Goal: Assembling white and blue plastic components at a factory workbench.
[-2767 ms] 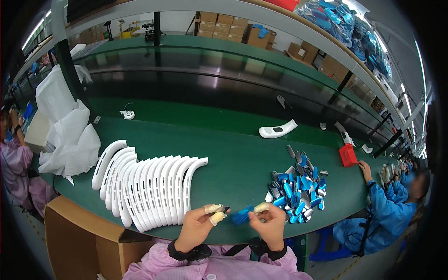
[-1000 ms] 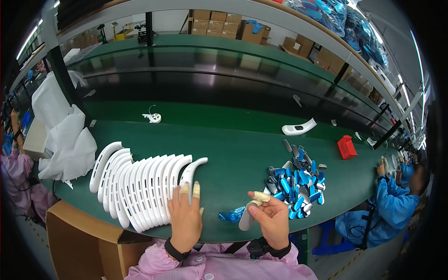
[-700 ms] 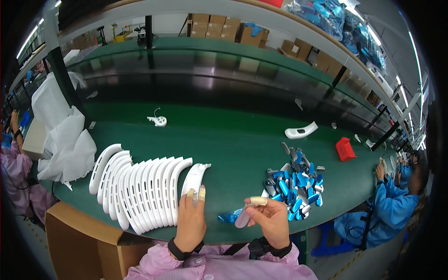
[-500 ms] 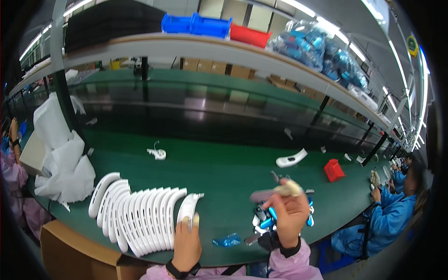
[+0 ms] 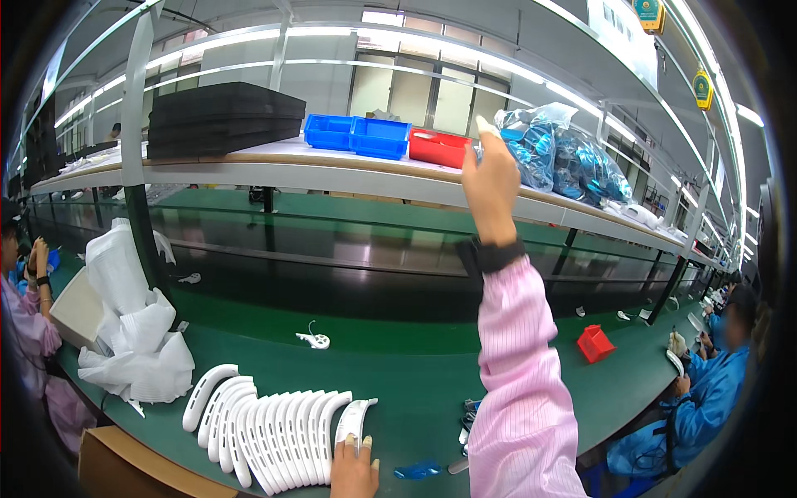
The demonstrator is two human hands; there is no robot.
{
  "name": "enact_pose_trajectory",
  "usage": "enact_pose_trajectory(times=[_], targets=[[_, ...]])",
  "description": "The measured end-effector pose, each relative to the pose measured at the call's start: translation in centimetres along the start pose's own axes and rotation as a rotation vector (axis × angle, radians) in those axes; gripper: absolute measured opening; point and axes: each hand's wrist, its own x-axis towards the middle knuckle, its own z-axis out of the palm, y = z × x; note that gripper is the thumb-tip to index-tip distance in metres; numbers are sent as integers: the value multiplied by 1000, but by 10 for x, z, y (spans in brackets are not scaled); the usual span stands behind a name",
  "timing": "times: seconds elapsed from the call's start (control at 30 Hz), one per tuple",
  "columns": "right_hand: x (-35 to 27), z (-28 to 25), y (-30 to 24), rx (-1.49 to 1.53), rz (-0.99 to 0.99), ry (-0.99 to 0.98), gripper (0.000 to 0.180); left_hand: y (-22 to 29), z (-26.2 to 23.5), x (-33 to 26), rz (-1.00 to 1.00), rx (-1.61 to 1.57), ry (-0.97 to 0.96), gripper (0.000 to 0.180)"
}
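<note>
Left hand: left hand point(image 5: 353, 471) low at the near edge, fingers flat on the end white curved shell point(image 5: 352, 421), not gripping.
Right hand: right hand point(image 5: 491, 176) raised high, sleeve upright, fingers loosely together at the shelf's bagged blue parts point(image 5: 563, 158); hold unclear.
Shell: long axis points away, last in the row of white shells point(image 5: 264, 419).
Around: blue wrapper point(image 5: 418, 471) by the sleeve; red bin point(image 5: 595, 343) well apart.

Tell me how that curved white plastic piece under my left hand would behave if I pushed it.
The curved white piece looks like thin moulded plastic, so probably stiff and light. It leans on the row of matching pieces, so a push from the left hand may topple or slide it.
</note>
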Motion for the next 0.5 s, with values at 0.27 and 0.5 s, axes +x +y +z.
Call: enact_pose_trajectory(times=[0.27, 0.5], targets=[[-124, -157, -36, 424, 243, -543, 13, -4, -10, 9, -71, -55, 176, 44], [-242, -219, -3, 126, 456, -998, 16, -9, -28, 13, -80, -228, 178, 38]])
